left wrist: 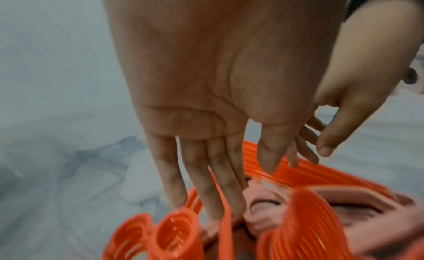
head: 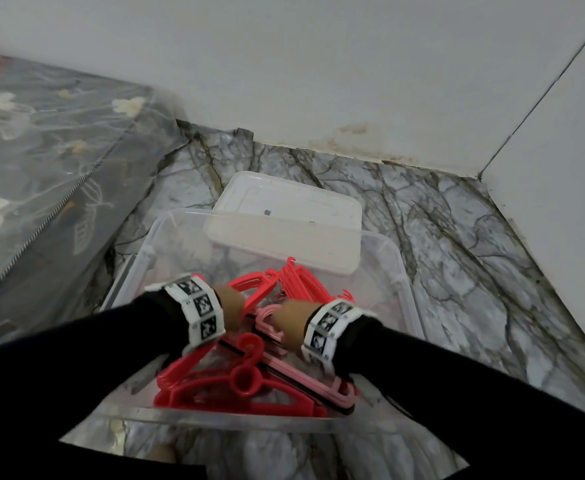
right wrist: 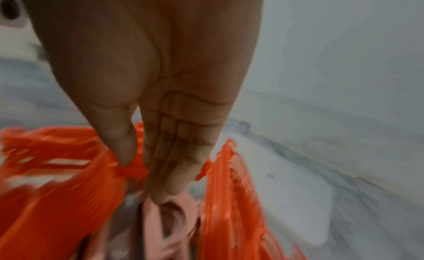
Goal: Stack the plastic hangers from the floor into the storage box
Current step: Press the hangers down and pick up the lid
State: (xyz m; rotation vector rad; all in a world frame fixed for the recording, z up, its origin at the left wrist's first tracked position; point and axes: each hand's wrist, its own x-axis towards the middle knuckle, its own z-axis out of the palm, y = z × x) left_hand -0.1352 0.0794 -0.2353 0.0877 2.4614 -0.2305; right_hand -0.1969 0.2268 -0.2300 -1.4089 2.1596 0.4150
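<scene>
A clear plastic storage box stands on the marble floor, holding bundles of red hangers and pink hangers. Both hands reach down into it. My left hand has straight fingers pointing down onto a red hanger bundle. My right hand also has straight fingers, its fingertips touching the red hangers and the pink ones below. Neither hand curls round a hanger. In the left wrist view the right hand shows beside the left.
The box's white lid leans across the far rim of the box. A floral mattress lies at the left. White walls meet in a corner at the right, and bare marble floor lies right of the box.
</scene>
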